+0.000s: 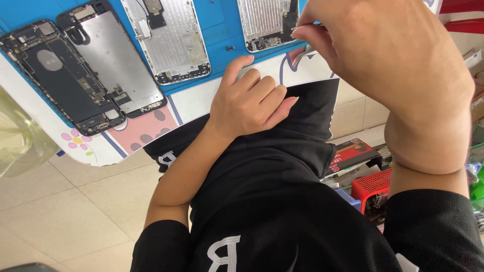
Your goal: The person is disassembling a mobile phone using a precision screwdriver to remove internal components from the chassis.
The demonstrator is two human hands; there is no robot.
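Observation:
My left hand (249, 100) rests on the near edge of the table (146, 128), fingers curled into a loose fist with the thumb out, holding nothing. My right hand (383, 55) is raised close to the camera, its fingertips pinched on a thin metal tool (304, 50) just over the table edge. On the blue work mat (222, 30) lie several opened phone parts. These are a dark phone body (60, 75), a plate-backed screen (113, 60), a silver rear housing (171, 40) and another housing (264, 22) nearest the tool.
A tiny dark part (230, 48) lies loose on the mat. A clear plastic bag (20, 136) hangs at the left. Below the table on the right are a red plastic basket (373, 184) and a red-and-black box (353, 153) above the tiled floor (75, 201).

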